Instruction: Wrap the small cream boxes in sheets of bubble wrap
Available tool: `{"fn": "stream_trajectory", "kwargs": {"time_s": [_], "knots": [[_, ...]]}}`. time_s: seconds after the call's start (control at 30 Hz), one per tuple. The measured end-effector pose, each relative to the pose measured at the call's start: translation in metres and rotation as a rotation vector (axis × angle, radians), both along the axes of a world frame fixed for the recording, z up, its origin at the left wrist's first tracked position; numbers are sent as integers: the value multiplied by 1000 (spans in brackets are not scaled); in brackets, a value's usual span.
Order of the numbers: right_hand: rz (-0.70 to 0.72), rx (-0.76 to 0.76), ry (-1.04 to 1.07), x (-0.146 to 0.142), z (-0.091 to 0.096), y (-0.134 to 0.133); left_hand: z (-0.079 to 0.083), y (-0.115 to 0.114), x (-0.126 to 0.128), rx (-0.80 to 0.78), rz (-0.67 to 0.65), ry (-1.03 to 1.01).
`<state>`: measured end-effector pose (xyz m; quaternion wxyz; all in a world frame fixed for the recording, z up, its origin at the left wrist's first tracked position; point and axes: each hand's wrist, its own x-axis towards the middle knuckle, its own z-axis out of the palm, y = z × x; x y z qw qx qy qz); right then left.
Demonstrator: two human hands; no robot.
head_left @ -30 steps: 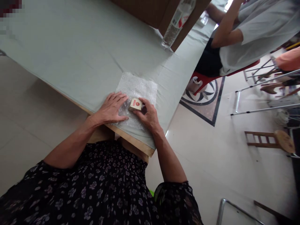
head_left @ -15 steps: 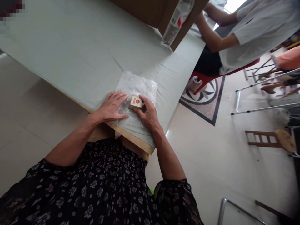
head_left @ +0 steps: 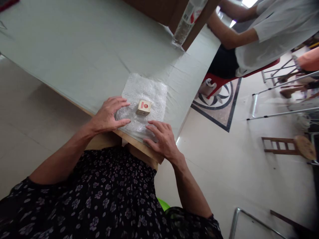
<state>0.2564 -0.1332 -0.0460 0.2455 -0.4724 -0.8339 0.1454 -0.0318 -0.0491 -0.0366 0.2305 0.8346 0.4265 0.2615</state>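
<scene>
At the near edge of the surface (head_left: 82, 49), a box (head_left: 143, 108) sits mid-sheet on bubble wrap (head_left: 149, 91), touched by neither hand. The left hand (head_left: 108, 114) rests released, fingers spread, on the wrap's left edge; the right hand (head_left: 161, 137) lies flat and released on its near edge.

Counter (head_left: 74, 49) count: singles, plus one pair.
One small tan cardboard box (head_left: 143, 108), one clear bubble-wrap sheet (head_left: 152, 88), one clear plastic water bottle (head_left: 186, 22), one large brown cardboard carton (head_left: 159, 10), two hands: left hand (head_left: 109, 114), right hand (head_left: 163, 139).
</scene>
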Motion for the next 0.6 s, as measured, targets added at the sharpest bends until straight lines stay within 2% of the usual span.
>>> {"fn": "stream_trajectory", "kwargs": {"time_s": [0.1, 0.27, 0.43, 0.6], "knots": [[-35, 28, -85, -8, -6, -4, -1, -11, 2, 30, -78, 79], [-92, 150, -104, -17, -7, 8, 6, -27, 18, 70, -144, 180], [-149, 141, 36, -15, 8, 17, 9, -24, 38, 98, -28, 122], [-171, -20, 241, -9, 30, 37, 7, -14, 54, 60, 94, -39]]}}
